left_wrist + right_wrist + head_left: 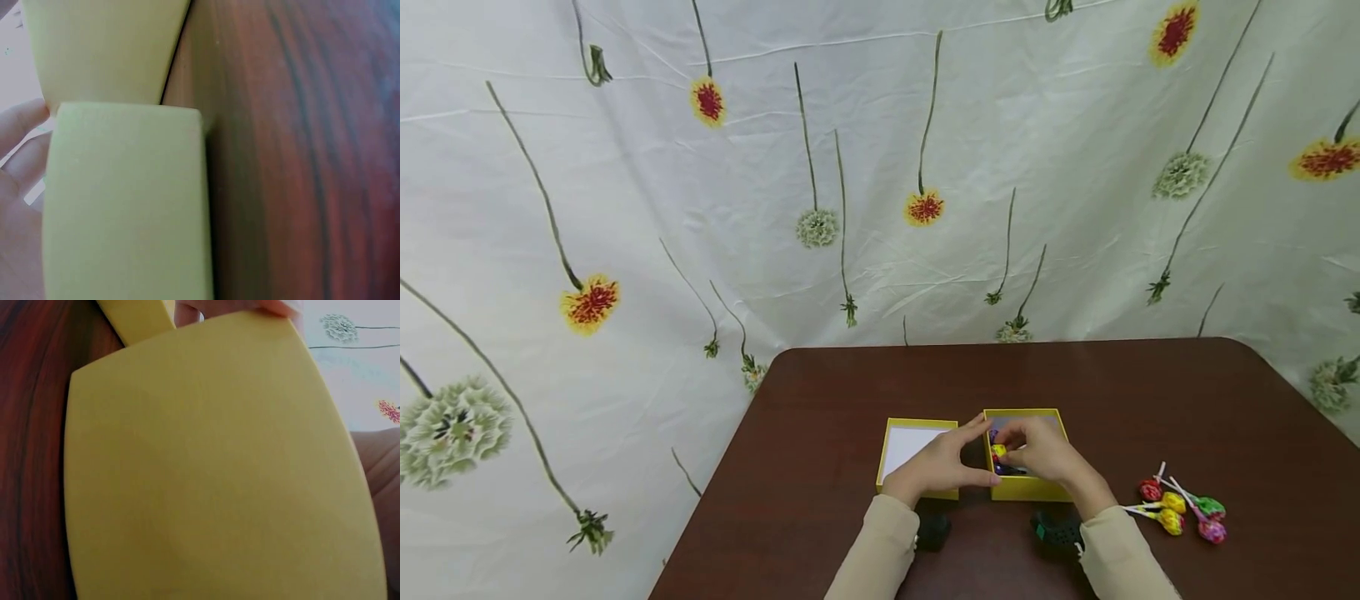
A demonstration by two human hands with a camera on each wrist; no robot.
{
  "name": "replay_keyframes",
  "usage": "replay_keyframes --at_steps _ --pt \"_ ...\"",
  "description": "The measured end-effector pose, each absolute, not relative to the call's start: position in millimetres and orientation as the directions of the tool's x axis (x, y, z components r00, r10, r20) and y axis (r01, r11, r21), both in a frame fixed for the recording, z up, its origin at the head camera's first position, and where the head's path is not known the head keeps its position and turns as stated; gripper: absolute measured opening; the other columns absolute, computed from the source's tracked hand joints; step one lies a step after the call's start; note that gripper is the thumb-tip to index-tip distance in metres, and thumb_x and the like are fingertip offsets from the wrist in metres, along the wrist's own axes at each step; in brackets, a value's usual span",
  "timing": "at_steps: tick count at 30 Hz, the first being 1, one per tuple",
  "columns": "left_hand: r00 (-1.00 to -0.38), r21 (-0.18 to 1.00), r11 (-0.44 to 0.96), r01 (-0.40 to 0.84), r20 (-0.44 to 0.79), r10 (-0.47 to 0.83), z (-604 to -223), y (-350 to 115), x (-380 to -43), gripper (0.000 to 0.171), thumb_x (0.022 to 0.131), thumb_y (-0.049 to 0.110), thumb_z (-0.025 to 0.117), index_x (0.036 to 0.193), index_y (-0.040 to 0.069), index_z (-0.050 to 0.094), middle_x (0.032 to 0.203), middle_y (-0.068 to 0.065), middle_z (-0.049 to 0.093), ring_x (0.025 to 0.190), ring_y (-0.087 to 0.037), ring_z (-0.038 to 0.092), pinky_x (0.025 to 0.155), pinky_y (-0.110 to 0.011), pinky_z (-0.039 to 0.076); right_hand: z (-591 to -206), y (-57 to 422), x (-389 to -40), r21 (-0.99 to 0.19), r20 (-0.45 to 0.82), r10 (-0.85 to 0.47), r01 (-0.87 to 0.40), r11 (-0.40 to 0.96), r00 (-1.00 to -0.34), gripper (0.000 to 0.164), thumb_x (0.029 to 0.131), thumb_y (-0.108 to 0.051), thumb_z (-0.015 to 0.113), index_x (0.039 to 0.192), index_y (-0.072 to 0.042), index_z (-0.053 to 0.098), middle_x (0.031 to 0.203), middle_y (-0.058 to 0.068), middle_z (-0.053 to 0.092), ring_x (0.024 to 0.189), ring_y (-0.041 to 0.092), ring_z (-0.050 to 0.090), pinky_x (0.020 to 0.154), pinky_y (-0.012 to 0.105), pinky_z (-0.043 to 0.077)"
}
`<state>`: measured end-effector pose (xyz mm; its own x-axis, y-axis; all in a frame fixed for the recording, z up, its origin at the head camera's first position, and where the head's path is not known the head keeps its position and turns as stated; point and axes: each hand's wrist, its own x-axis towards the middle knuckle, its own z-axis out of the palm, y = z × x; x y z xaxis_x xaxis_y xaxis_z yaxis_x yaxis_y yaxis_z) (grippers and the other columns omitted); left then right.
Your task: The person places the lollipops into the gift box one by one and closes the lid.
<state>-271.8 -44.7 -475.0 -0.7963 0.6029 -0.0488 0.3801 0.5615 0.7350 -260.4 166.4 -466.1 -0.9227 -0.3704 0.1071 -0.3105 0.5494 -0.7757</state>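
Observation:
A yellow open box stands on the table, with several wrapped lollipops inside. My right hand reaches into it from the right with curled fingers and thumb, pinching a yellow-and-red lollipop near the left wall. Dark-wrapped candies show beside it; the rest of the inside is hidden by the hand. My left hand spreads along the box's left side, fingers and thumb rather straight, tips right at the rim. In the right wrist view the box's outer wall fills the picture, with fingertips over its top edge.
The box's shallow lid, white inside with a yellow rim, lies to the left, partly under my left forearm. Right of the box, several lollipops in red, yellow, green and purple wrappers lie on the brown table. A flower-patterned cloth hangs behind.

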Motion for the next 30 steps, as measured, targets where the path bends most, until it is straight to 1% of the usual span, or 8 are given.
replay_keyframes --at_steps 7,14,19,25,30 --pt "-0.798 0.745 0.555 0.371 -0.050 0.601 -476 -45 -272 0.087 0.087 0.048 0.075 0.159 0.032 0.028 0.167 0.013 0.016 0.153 -0.024 0.027 0.120 -0.051 0.032 -463 166 -261 -0.778 0.096 -0.380 -0.308 0.548 -0.920 0.014 0.084 0.004 0.073 0.098 0.001 0.072 0.091 0.009 0.071 0.081 0.018 0.066 0.067 0.030 0.059" --pt "-0.797 0.738 0.559 0.378 -0.047 0.602 -475 -44 -273 0.088 0.086 0.049 0.075 0.159 0.032 0.029 0.167 0.012 0.017 0.153 -0.023 0.027 0.121 -0.051 0.031 -457 170 -258 -0.788 0.084 -0.371 -0.289 0.543 -0.925 0.014 0.087 0.002 0.071 0.102 0.003 0.071 0.097 0.012 0.072 0.090 0.024 0.069 0.077 0.039 0.061" --pt "-0.798 0.734 0.562 0.381 -0.046 0.601 -476 -44 -273 0.087 0.086 0.050 0.075 0.158 0.032 0.029 0.168 0.010 0.018 0.153 -0.024 0.027 0.120 -0.052 0.031 -455 172 -256 -0.786 0.080 -0.362 -0.283 0.550 -0.929 0.015 0.090 0.000 0.070 0.104 0.003 0.072 0.099 0.012 0.073 0.092 0.026 0.069 0.079 0.042 0.060" --pt "-0.798 0.734 0.565 0.377 -0.053 0.601 -476 -44 -273 0.089 0.086 0.050 0.075 0.159 0.027 0.030 0.168 0.008 0.018 0.153 -0.025 0.028 0.120 -0.052 0.031 -448 180 -255 -0.769 0.103 -0.302 -0.268 0.580 -0.948 0.019 0.091 -0.002 0.069 0.109 0.002 0.072 0.104 0.015 0.073 0.095 0.027 0.069 0.083 0.044 0.060" --pt "-0.805 0.724 0.581 0.373 -0.058 0.590 -477 -43 -274 0.088 0.085 0.049 0.076 0.158 0.028 0.032 0.167 0.009 0.020 0.152 -0.025 0.029 0.119 -0.053 0.032 -437 194 -252 -0.770 0.133 -0.239 -0.252 0.587 -0.962 0.022 0.093 -0.004 0.069 0.113 0.003 0.071 0.109 0.019 0.072 0.098 0.029 0.069 0.085 0.043 0.060"
